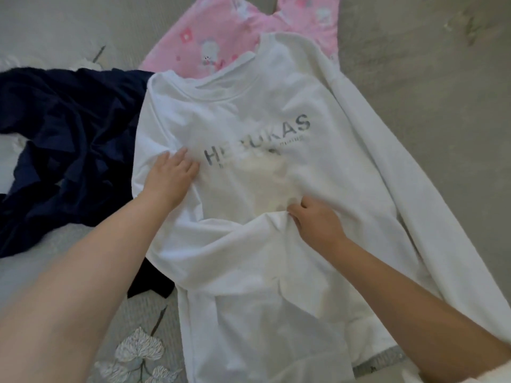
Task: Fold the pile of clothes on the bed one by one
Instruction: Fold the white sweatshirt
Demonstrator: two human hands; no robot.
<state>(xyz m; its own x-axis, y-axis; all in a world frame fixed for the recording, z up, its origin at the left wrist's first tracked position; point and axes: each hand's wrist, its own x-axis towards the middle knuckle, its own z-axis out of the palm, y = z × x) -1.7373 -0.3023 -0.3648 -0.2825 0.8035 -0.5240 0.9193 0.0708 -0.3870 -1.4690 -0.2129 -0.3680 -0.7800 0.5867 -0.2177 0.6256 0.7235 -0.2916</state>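
White sweatshirt (249,150): spread front-up across the middle of the bed (414,92), neckline toward the far side, dark printed lettering (257,142) on the chest, its middle letters blurred and unreadable. One long sleeve runs down the right edge of the garment onto bare bedding; the other sleeve lies folded across the body. Hem cut off by the lower frame edge. Left hand (168,175): laid flat on the chest just left of the lettering, fingers straight and close together. Right hand (315,219): fingers curled, pinching a raised ridge of the white cloth near the middle of the body; fingertips partly buried in the fold. Pink patterned garment (221,37): beyond the collar, partly under the sweatshirt, top cut off by the frame. Dark navy garment (63,139): crumpled at left, touching the sweatshirt's left edge, a corner showing beneath it lower down. Open grey bedding to the right and far left; leaf print (135,352) at the near edge.
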